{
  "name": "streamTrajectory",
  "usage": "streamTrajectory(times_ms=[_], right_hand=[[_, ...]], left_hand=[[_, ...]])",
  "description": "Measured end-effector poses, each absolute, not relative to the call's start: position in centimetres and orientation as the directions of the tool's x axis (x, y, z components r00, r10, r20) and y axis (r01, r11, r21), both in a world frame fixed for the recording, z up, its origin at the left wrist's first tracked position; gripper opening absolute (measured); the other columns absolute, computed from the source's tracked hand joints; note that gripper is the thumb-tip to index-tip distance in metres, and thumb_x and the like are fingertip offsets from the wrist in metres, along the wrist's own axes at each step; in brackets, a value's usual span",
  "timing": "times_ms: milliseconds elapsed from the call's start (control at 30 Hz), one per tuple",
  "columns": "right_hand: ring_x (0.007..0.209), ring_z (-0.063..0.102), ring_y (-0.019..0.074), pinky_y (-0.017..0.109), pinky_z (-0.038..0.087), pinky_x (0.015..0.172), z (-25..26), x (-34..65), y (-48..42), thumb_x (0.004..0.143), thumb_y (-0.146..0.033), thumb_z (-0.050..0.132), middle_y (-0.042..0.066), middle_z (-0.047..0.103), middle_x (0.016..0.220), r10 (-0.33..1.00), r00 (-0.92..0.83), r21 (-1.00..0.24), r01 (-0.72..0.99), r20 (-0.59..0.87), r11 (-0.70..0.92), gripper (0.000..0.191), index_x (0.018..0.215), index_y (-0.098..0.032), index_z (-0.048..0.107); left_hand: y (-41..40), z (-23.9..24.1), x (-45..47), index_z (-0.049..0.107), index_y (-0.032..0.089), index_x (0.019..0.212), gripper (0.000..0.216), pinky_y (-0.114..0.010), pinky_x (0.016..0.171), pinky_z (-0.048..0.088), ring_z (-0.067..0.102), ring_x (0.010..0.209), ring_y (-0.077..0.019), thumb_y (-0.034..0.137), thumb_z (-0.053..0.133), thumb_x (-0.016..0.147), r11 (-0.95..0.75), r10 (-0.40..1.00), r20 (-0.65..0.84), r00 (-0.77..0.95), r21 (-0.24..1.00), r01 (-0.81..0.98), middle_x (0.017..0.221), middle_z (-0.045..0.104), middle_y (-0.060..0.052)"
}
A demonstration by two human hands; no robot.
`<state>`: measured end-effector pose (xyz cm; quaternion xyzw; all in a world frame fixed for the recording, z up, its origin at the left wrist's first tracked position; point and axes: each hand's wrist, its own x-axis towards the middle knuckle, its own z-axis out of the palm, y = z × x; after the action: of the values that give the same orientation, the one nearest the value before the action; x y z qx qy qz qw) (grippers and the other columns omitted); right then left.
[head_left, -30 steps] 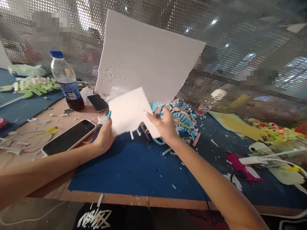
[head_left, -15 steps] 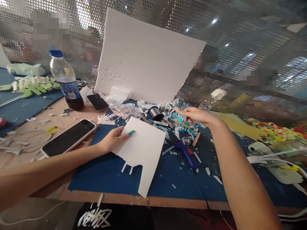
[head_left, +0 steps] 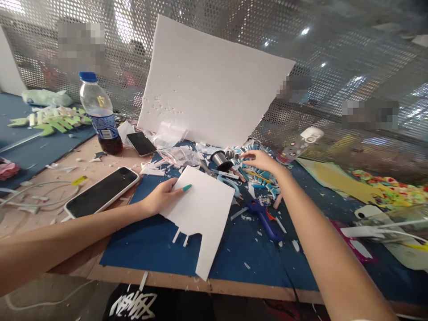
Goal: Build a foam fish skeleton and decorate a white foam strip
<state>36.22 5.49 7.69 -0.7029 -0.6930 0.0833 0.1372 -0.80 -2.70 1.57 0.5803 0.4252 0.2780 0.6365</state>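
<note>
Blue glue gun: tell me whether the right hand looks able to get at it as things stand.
Probably yes: the blue glue gun lies on the blue mat near the right hand, and nothing covers its handle. Whether that hand holds something is unclear.

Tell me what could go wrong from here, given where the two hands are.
The left hand grips a white sheet with a narrow leg at its near end; that leg might snap if knocked.

The right hand is at the heap of scraps, close to a spool, which a nudge could shift.

A blue tool, apparently a glue gun, has its cord running over the near table edge; a snag could drag it.
</note>
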Motion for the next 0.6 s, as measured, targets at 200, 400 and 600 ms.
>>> streamTrajectory(times_ms=[200, 400, 600], right_hand=[[0.107, 0.059, 0.0293, 0.042, 0.045, 0.092, 6.3, 33.3, 4.9, 0.076, -0.023, 0.062, 0.014, 0.067, 0.110, 0.996, -0.075, -0.315, 0.945, 0.042, 0.084, 0.029, 0.102, -0.014, 0.067], [0.098, 0.064, 0.0226, 0.032, 0.051, 0.080, 6.2, 30.1, 4.3, 0.074, -0.020, 0.066, 0.012, 0.067, 0.112, 0.983, -0.179, -0.418, 0.897, -0.039, 0.146, 0.038, 0.111, -0.013, 0.062], [0.089, 0.065, 0.0205, 0.031, 0.051, 0.078, 4.8, 27.8, 3.8, 0.072, -0.029, 0.073, 0.011, 0.069, 0.109, 0.973, -0.227, -0.533, 0.819, 0.039, 0.212, 0.047, 0.114, -0.014, 0.061]], left_hand=[[-2.6, 1.4, -0.9, 0.055, 0.017, 0.098, 0.043, -0.023, 0.047, 0.045, 0.065, 0.064, -0.0185, 0.050, 0.066, 0.072, 0.136, 0.850, -0.194, 0.489, 0.979, 0.152, 0.078, 0.068, -0.003], [-2.6, 1.3, -1.0, 0.055, 0.017, 0.096, 0.041, -0.023, 0.046, 0.044, 0.064, 0.063, -0.0177, 0.049, 0.065, 0.073, 0.113, 0.853, -0.181, 0.490, 0.980, 0.164, 0.077, 0.067, -0.002], [-2.7, 1.2, -1.0, 0.054, 0.018, 0.095, 0.040, -0.022, 0.046, 0.043, 0.064, 0.063, -0.0178, 0.049, 0.065, 0.074, 0.107, 0.855, -0.172, 0.489, 0.982, 0.157, 0.076, 0.067, -0.002]])
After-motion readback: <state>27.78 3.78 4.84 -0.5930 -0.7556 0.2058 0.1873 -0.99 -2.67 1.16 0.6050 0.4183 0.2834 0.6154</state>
